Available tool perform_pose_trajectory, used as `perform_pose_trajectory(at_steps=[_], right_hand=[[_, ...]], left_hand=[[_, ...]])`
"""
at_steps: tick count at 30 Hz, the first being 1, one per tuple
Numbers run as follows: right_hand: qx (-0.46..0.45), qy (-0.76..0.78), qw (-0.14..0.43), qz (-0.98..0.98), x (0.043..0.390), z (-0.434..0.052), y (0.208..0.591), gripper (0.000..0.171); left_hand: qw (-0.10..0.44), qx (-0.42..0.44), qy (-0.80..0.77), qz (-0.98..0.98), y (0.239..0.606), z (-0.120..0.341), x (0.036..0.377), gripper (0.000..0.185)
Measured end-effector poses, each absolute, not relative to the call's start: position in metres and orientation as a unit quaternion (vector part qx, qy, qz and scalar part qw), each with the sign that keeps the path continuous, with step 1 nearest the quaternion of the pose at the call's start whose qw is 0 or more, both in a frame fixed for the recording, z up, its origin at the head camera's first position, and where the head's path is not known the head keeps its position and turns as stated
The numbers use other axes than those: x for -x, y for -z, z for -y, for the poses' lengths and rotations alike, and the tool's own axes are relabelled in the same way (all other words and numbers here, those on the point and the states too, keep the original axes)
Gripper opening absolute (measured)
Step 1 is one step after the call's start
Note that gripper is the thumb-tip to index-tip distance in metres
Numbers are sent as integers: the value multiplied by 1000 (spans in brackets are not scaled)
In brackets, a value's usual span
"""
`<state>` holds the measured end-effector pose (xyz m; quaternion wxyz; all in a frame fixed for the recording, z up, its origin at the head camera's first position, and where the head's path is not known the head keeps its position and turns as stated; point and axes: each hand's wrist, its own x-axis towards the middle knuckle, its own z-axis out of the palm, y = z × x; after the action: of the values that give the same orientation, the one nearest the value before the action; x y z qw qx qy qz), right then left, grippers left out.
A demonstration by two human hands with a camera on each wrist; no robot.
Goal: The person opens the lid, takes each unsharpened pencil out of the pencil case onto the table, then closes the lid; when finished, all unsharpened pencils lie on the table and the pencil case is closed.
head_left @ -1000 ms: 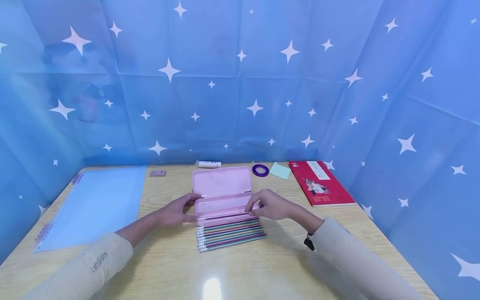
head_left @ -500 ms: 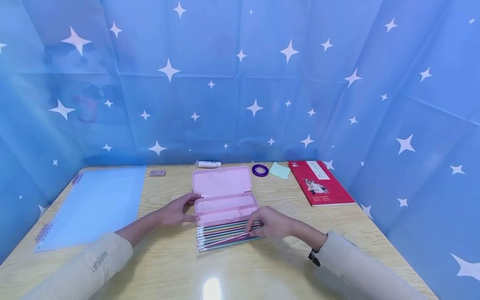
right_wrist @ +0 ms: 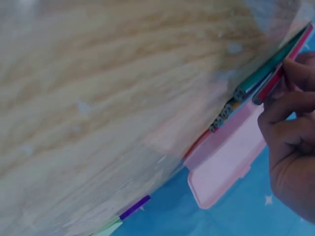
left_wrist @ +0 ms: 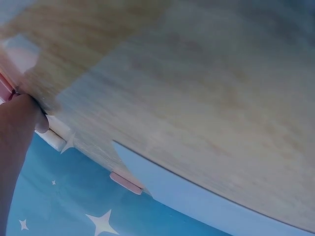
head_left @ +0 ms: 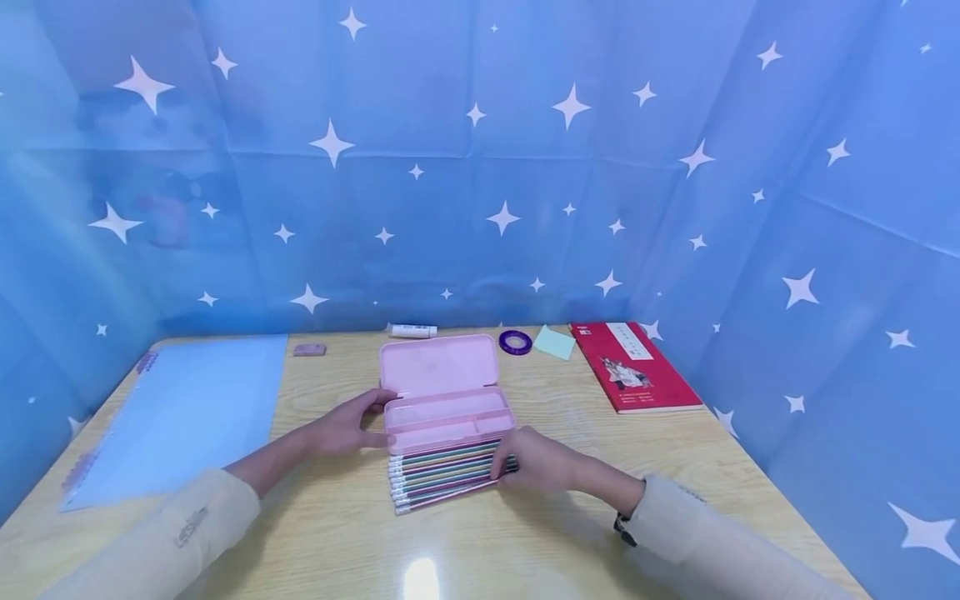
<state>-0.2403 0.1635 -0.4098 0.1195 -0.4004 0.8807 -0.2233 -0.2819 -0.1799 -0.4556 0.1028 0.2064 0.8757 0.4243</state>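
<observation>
A pink pencil case lies open on the table, its lid tilted back. My left hand holds the case's left end, the thumb at the front corner and the fingers near the hinge. Just in front of the case, several striped pencils lie side by side, their white eraser ends to the left. My right hand pinches a red pencil near its right end, at the near side of the row. In the right wrist view this pencil sits raised over a green one. No pencil shows inside the case.
Behind the case lie a white tube, a purple ring of tape and pale green sticky notes. A red book is at the right. Blue sheets and a small eraser lie left.
My right hand has come from over the case's front compartment to the row's near edge, bringing the red pencil along. The left hand stays on the case. The head view has shifted slightly.
</observation>
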Motion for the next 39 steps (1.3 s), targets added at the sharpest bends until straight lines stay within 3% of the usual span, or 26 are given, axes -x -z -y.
perform_pose_trajectory(at_steps=[8, 20, 28, 39], right_hand=[[394, 222, 86, -887, 235, -157, 417, 11], [374, 207, 81, -901, 227, -154, 415, 14], [350, 276, 125, -886, 241, -161, 394, 6], [300, 324, 127, -888, 292, -174, 382, 50]], left_hand=[[106, -199, -425, -877, 458, 182, 282, 79], [109, -203, -422, -877, 457, 181, 280, 79], [104, -204, -428, -874, 454, 181, 283, 83], [104, -216, -471, -849, 457, 184, 284, 107]])
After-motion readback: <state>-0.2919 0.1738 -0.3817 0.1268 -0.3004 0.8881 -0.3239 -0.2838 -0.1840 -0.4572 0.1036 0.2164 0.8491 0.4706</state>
